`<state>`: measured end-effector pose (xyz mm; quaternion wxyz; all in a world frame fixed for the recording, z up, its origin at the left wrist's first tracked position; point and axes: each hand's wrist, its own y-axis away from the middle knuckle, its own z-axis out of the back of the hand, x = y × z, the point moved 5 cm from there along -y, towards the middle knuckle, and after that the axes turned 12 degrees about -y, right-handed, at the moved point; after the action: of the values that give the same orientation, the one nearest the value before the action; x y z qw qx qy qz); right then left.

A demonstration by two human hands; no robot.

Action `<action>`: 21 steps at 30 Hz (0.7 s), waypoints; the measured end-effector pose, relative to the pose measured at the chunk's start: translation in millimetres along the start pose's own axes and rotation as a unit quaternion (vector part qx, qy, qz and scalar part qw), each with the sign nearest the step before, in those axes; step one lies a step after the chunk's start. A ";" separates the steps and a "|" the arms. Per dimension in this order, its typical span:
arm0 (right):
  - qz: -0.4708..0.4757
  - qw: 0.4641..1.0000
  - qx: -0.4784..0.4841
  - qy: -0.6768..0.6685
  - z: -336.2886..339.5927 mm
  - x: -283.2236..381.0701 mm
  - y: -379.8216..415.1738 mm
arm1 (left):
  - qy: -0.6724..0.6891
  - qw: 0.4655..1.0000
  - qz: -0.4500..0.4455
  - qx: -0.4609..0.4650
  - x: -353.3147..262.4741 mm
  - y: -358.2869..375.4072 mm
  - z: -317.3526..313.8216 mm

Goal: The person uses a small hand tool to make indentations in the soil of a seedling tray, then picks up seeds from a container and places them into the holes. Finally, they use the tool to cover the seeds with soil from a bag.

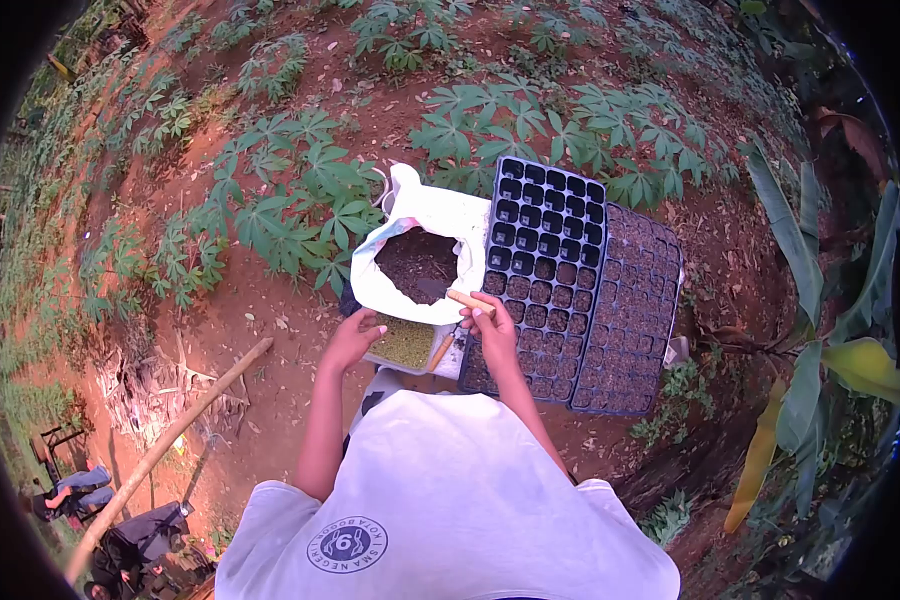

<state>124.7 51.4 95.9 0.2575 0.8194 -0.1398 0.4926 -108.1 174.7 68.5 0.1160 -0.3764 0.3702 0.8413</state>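
My right hand [492, 325] is closed round the wooden handle of a small trowel [467, 299]. Its dark blade reaches into the brown soil [415, 262] inside an open white sack [370, 285]. At the sack's lower left rim is my left hand [350, 338], thumb and fingers apart, with nothing seen between them. Just below the sack sits a shallow tray of small green grains [402, 345]. A second wooden-handled tool [441, 351] lies along that tray's right side, partly hidden near my right hand.
To the right stand a black seedling tray [505, 215], its lower cells soil-filled, and a second tray [625, 300] full of soil. Leafy plants [310, 190] grow beyond. A long wooden pole [175, 430] slants at left, with people [135, 540] at lower left.
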 end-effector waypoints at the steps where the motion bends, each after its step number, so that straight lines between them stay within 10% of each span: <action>1: -0.004 1.000 -0.007 -0.002 -4.1 -5.9 -3.1 | 0.010 1.000 -0.002 -0.010 10.3 -5.5 5.2; 21: 0.053 0.990 -0.096 0.090 -42.8 -68.0 -48.0 | 0.005 0.997 -0.068 -0.022 6.0 -66.2 56.8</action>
<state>84.1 113.5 38.8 0.3204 0.7349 -0.2060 0.5612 -112.0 260.8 53.9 0.1628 -0.4069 0.3255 0.8378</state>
